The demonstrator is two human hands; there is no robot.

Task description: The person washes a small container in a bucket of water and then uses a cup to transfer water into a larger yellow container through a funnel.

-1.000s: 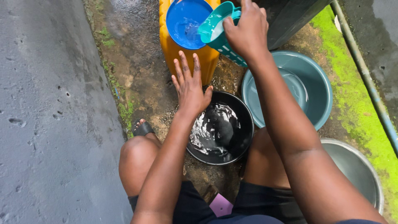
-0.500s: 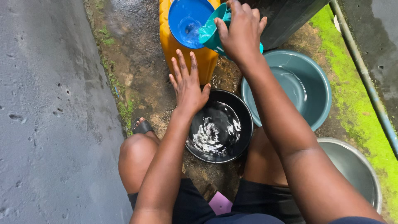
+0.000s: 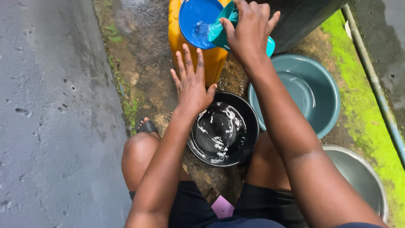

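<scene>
My right hand [image 3: 249,29] grips a teal plastic cup [image 3: 225,26], tipped steeply so water runs into a blue funnel [image 3: 198,21]. The funnel sits in the top of a yellow jerrycan [image 3: 211,61] standing on wet ground. My left hand [image 3: 192,84] is spread flat with fingers apart against the near side of the jerrycan, holding nothing. Just below that hand stands a black bowl [image 3: 249,139] with foamy water swirling in it, between my knees.
A grey-green basin [image 3: 325,90] holding water stands to the right of the black bowl. A metal basin [image 3: 367,177] lies at the lower right. A concrete slab [image 3: 50,114] fills the left; a mossy strip and a pipe [image 3: 375,84] run along the right.
My right hand has tipped the teal cup further over the funnel. The foam in the black bowl has swirled. My left hand stays on the jerrycan.
</scene>
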